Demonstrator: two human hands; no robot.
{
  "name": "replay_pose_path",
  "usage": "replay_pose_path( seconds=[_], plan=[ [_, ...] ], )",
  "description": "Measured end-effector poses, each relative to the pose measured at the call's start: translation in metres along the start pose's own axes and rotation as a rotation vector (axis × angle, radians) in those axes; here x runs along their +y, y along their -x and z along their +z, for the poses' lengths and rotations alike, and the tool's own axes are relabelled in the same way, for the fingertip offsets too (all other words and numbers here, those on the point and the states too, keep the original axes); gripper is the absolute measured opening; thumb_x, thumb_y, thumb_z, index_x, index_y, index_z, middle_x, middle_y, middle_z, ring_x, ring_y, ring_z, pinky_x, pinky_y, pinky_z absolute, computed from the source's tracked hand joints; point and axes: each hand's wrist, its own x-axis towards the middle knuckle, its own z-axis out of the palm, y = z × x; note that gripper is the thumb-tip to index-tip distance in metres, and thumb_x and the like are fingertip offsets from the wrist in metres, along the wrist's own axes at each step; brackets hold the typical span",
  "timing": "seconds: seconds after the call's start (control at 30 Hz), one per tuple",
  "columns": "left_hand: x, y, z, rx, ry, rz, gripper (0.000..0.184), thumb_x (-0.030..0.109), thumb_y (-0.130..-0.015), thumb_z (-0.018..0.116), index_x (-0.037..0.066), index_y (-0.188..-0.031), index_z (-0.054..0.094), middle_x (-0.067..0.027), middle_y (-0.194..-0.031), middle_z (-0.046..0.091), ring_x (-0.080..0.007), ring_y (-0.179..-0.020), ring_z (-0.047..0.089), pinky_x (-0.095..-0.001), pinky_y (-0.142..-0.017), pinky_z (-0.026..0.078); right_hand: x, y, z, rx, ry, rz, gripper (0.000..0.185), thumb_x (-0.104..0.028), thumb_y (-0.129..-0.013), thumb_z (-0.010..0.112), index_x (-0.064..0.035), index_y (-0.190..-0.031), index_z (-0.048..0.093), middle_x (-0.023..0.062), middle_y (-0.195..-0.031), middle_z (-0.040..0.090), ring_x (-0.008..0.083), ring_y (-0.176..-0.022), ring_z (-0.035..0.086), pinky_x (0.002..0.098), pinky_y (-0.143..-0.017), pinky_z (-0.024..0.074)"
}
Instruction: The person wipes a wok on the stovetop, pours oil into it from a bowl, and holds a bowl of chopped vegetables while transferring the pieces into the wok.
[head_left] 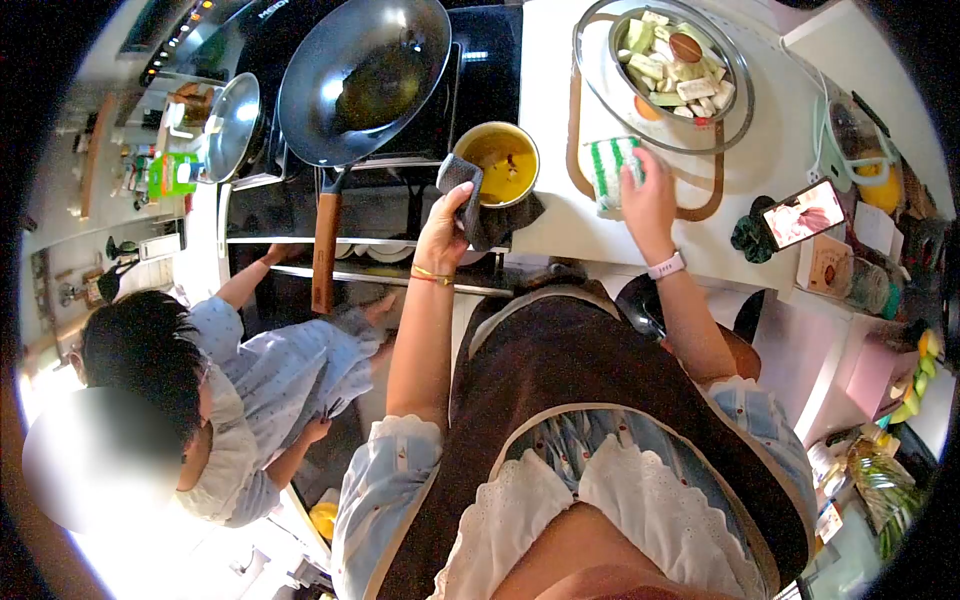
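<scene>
My left hand (pixel 445 225) is closed on a dark grey cloth (pixel 470 215) pressed against the near left side of a small round pot (pixel 538 160). Yellow liquid (pixel 490 150) with several small bits fills part of the pot, which sits at the stove's edge by the counter. On the white counter, my right hand (pixel 650 190) grips the edge of a green-and-white striped cloth (pixel 608 175). Beyond that hand stands a metal bowl (pixel 617 75) of pale green and white cut pieces, with a clear glass lid (pixel 735 130) around and over it.
A large dark wok (pixel 310 125) with a wooden handle (pixel 326 250) rests on the stove, its handle jutting out towards me. Another person (pixel 290 370) reaches to the open drawer (pixel 350 258) at left. A lit phone (pixel 803 214) lies at the counter's right.
</scene>
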Motion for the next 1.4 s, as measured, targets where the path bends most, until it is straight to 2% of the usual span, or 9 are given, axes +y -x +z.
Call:
replay_pose_path(
  seconds=[0.23,0.27,0.3,0.57,1.1,1.23,1.27,1.37,1.4],
  plan=[
    [-0.01,-0.022,-0.005,0.035,0.08,0.001,0.02,0.012,-0.08,0.063,0.003,-0.098,0.059,-0.0067,-0.09,0.065,-0.0184,-0.079,0.064,-0.0315,-0.073,0.053,-0.026,0.016,0.027,-0.231,-0.265,0.109,0.025,-0.015,-0.078,0.06,-0.002,-0.099,0.057,0.0164,-0.099,0.059,0.032,-0.091,0.055,0.0399,-0.082,0.0426],
    [-0.011,-0.027,-0.009,0.057,0.131,-0.004,0.026,0.007,-0.077,0.065,-0.002,-0.1,0.057,-0.0086,-0.095,0.063,-0.0191,-0.083,0.062,-0.0306,-0.076,0.052,-0.027,0.017,0.029,-0.256,-0.256,0.12,0.025,-0.015,-0.078,0.06,-0.0021,-0.099,0.057,0.0157,-0.098,0.059,0.0315,-0.091,0.055,0.0399,-0.081,0.0428],
    [-0.011,-0.031,-0.01,0.058,0.134,-0.003,0.026,0.007,-0.077,0.065,-0.002,-0.1,0.057,-0.0086,-0.095,0.063,-0.0191,-0.083,0.062,-0.0306,-0.076,0.052,-0.028,0.018,0.031,-0.279,-0.246,0.129,0.024,-0.015,-0.078,0.06,-0.0022,-0.099,0.057,0.015,-0.098,0.06,0.0309,-0.09,0.055,0.0398,-0.081,0.043],
    [-0.008,-0.042,-0.006,0.19,0.167,-0.04,0.024,0.004,-0.075,0.067,-0.003,-0.097,0.058,-0.0107,-0.093,0.062,-0.021,-0.081,0.062,-0.0328,-0.073,0.053,-0.023,0.019,0.04,-0.276,-0.251,0.14,0.024,-0.012,-0.076,0.061,-0.0026,-0.098,0.058,0.0143,-0.094,0.06,0.0286,-0.086,0.057,0.0383,-0.077,0.0448],
    [-0.007,-0.037,-0.018,0.227,0.302,-0.074,0.026,0.012,-0.078,0.068,-0.001,-0.098,0.057,-0.0119,-0.091,0.063,-0.0236,-0.082,0.062,-0.0389,-0.072,0.055,-0.036,0.022,0.058,-0.344,-0.359,0.187,0.024,-0.016,-0.079,0.06,-0.0004,-0.098,0.058,0.0144,-0.089,0.063,0.0257,-0.078,0.06,0.0354,-0.072,0.0479],
    [-0.022,-0.043,-0.029,0.246,0.292,-0.123,0.029,0.014,-0.077,0.069,-0.002,-0.099,0.057,-0.0135,-0.092,0.062,-0.0256,-0.082,0.062,-0.0391,-0.072,0.054,-0.044,0.021,0.062,-0.371,-0.401,0.189,0.023,-0.014,-0.08,0.059,0.0007,-0.097,0.059,0.0143,-0.087,0.064,0.0244,-0.075,0.061,0.034,-0.07,0.0484],
    [-0.027,-0.045,-0.033,0.23,0.32,-0.197,0.03,0.014,-0.078,0.069,-0.002,-0.099,0.056,-0.0143,-0.094,0.062,-0.026,-0.084,0.062,-0.0398,-0.072,0.054,-0.044,0.021,0.065,-0.374,-0.401,0.188,0.023,-0.014,-0.08,0.059,0.0007,-0.097,0.059,0.0143,-0.087,0.064,0.0244,-0.075,0.061,0.034,-0.07,0.0484],
    [-0.036,-0.043,-0.034,0.174,0.365,-0.272,0.03,0.015,-0.08,0.066,-0.002,-0.102,0.056,-0.0162,-0.1,0.061,-0.0275,-0.09,0.061,-0.0422,-0.076,0.053,-0.045,0.022,0.077,-0.386,-0.544,0.195,0.022,-0.012,-0.08,0.058,0.0031,-0.095,0.06,0.0125,-0.082,0.065,0.02,-0.07,0.061,0.0301,-0.066,0.0488],
    [-0.034,-0.038,-0.028,0.139,0.378,-0.272,0.03,0.016,-0.081,0.065,-0.001,-0.104,0.056,-0.0162,-0.102,0.061,-0.0279,-0.091,0.061,-0.0428,-0.078,0.053,-0.047,0.022,0.081,-0.442,-0.701,0.375,0.021,-0.011,-0.081,0.058,0.004,-0.094,0.06,0.011,-0.08,0.064,0.0175,-0.068,0.061,0.0277,-0.064,0.0485]
  ],
)
